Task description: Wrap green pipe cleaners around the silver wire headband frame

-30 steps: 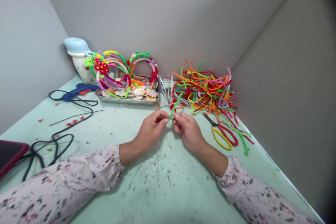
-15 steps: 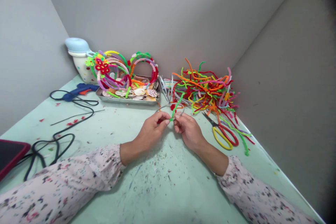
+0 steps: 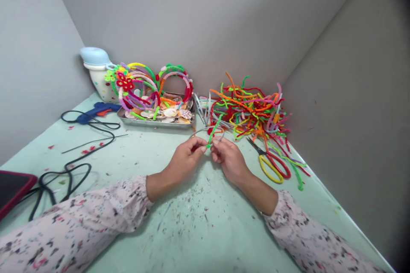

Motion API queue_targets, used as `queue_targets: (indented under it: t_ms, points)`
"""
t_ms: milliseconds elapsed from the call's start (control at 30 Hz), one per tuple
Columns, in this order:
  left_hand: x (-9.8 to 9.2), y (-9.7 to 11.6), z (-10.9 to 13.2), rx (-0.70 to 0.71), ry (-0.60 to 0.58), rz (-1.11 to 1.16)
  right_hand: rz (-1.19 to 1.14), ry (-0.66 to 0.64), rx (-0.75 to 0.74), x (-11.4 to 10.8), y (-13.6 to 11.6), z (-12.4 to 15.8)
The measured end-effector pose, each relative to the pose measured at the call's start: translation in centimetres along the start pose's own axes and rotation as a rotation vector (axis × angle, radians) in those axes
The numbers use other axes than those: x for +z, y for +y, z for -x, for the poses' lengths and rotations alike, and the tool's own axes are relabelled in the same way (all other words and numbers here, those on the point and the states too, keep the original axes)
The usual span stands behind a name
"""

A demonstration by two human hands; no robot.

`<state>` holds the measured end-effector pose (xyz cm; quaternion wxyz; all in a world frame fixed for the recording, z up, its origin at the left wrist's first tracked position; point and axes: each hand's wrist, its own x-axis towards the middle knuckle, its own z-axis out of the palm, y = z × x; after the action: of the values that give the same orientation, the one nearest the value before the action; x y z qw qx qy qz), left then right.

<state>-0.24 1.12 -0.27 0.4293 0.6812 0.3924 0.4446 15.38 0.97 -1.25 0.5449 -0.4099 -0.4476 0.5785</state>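
Observation:
Both of my hands meet over the middle of the table around a thin grey headband (image 3: 200,130), whose curve points away from me. A bright green pipe cleaner (image 3: 215,128) is looped on the band, its free end standing up between my hands. My left hand (image 3: 182,160) is closed, thumb and forefinger pinching the band beside the green loop. My right hand (image 3: 231,160) is closed too, its fingertips at the band just right of the loop. Whether the right fingers also grip the pipe cleaner is hidden.
Behind my hands stands a metal tray (image 3: 153,123) of shells with pipe-cleaner headbands (image 3: 137,66) on it. A tangled pile of pipe cleaners (image 3: 253,106) and scissors (image 3: 267,153) lie right. Left are a blue glue gun (image 3: 96,111), black cord (image 3: 65,166), cup (image 3: 99,76) and red-edged device (image 3: 16,192).
The green pipe cleaner's free end has tilted slightly and sits a little lower. Both hands keep nearly the same place and pinch.

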Motion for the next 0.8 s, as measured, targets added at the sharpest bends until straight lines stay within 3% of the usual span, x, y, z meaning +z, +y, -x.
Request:
queue_targets:
  t_ms: [800]
  points:
    - [-0.07,0.01,-0.09,-0.098,0.042,0.043,0.011,-0.003,0.011,0.08,-0.16,0.11]
